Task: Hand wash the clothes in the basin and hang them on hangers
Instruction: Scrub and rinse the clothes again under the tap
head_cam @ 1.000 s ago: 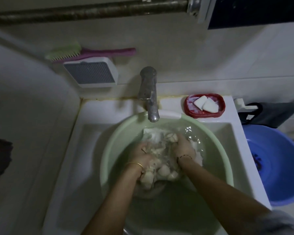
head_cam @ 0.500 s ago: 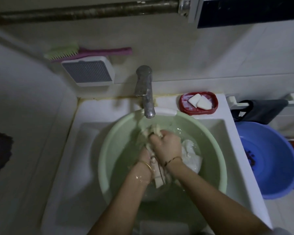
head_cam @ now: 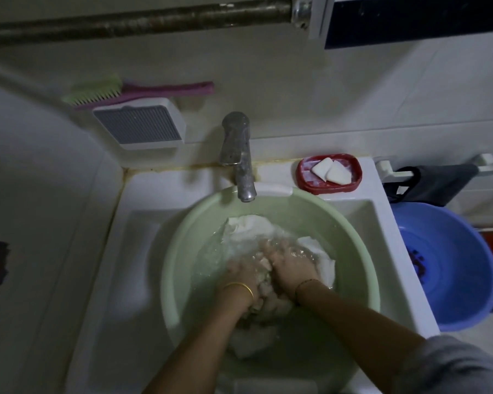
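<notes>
A pale green basin (head_cam: 180, 240) full of water sits in the white sink (head_cam: 143, 223) under the tap (head_cam: 238, 155). A white garment (head_cam: 248, 228) lies soaked and bunched in the water. My left hand (head_cam: 239, 275), with a gold bangle at the wrist, and my right hand (head_cam: 292, 267), with a thin bracelet, are both sunk in the water side by side. Each one grips a bunch of the cloth. The fingertips are blurred by the rippling water.
A red soap dish (head_cam: 329, 173) with two white soap pieces sits on the sink's back right corner. A blue tub (head_cam: 450, 268) stands right of the sink, a dark cloth (head_cam: 436, 180) above it. A brush (head_cam: 143, 89) and a grey-white box (head_cam: 140, 123) are on the wall.
Half a second ago both hands held the twisted cloth up above the water near the tap. They have come down and toward me, plunging the cloth under the water.
</notes>
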Demonstrator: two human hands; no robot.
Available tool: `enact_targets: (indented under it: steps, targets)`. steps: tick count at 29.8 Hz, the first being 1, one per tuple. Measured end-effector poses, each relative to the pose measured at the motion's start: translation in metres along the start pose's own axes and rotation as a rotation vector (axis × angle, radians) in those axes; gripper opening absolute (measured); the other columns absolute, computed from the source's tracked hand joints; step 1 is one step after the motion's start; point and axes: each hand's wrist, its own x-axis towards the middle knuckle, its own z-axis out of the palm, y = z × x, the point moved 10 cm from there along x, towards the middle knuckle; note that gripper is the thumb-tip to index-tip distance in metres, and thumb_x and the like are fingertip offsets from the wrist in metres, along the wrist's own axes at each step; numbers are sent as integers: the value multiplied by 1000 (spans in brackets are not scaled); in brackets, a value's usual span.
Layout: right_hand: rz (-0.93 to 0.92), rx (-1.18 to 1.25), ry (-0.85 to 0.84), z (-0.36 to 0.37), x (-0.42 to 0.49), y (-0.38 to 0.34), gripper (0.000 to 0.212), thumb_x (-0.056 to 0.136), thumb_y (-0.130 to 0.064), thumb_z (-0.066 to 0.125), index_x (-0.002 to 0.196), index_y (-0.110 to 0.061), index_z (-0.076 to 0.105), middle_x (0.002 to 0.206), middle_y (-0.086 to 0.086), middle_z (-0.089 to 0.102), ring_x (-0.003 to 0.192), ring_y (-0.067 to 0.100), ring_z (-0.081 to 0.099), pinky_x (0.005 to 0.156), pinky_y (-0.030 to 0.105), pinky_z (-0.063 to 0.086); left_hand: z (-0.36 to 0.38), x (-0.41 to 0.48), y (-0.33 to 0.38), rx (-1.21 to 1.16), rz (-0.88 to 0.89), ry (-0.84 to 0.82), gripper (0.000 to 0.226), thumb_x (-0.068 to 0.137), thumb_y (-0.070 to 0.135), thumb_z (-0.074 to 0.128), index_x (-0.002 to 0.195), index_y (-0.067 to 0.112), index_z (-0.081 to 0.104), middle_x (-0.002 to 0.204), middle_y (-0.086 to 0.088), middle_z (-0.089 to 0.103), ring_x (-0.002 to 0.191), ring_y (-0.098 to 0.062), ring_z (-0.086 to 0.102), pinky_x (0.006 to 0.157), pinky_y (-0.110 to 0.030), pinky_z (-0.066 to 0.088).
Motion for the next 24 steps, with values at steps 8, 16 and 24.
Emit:
enact_targets:
  steps: [8,16,24]
  targets:
    - [121,875,268,-59,-24,-2,23,91,-22,57,114,-19,62,105,3,68,95,22,63,82,30,49,-28,6,-22,-1527,-224,27,25,83,28,64,85,4,66,62,-4,67,52,-18,57,47,-21,43]
    - [20,937,459,-125,-59,-35,35,68,-57,47,58,-24,49,63,-3,58,67,18,56,61,29,37,-49,-46,31,-1832,-111,-45,46,103,24,27,88,7,68,81,-14,61,68,-19,61,60,-26,49]
    - [329,841,407,-76,-15,43,22,89,-36,53,94,-15,58,93,12,65,87,34,62,77,40,51,-25,-33,21,-1252,-68,-89,27,95,28,44,80,11,60,76,-10,62,63,-19,54,64,-21,44]
